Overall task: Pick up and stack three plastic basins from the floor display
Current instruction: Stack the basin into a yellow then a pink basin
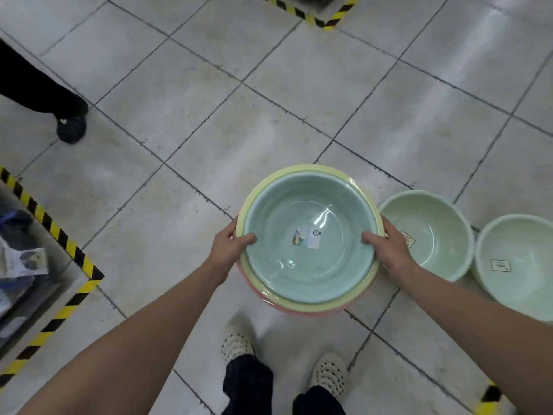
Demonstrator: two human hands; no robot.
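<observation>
I hold a nested stack of three plastic basins above the tiled floor. A teal basin (pixel 308 244) with a small label sits innermost, inside a yellow basin (pixel 299 172), and a pink basin (pixel 302 313) shows underneath at the near edge. My left hand (pixel 230 250) grips the stack's left rim, thumb inside the teal basin. On the right rim my right hand (pixel 386 250) grips the same way.
Two pale green basins (pixel 434 226) (pixel 520 265) rest on the floor at the right. A display platform edged with yellow-black tape (pixel 57 235) stands at the left. Another person's leg and dark shoe (pixel 70 127) are at the far left. My own feet (pixel 329 372) are below the stack.
</observation>
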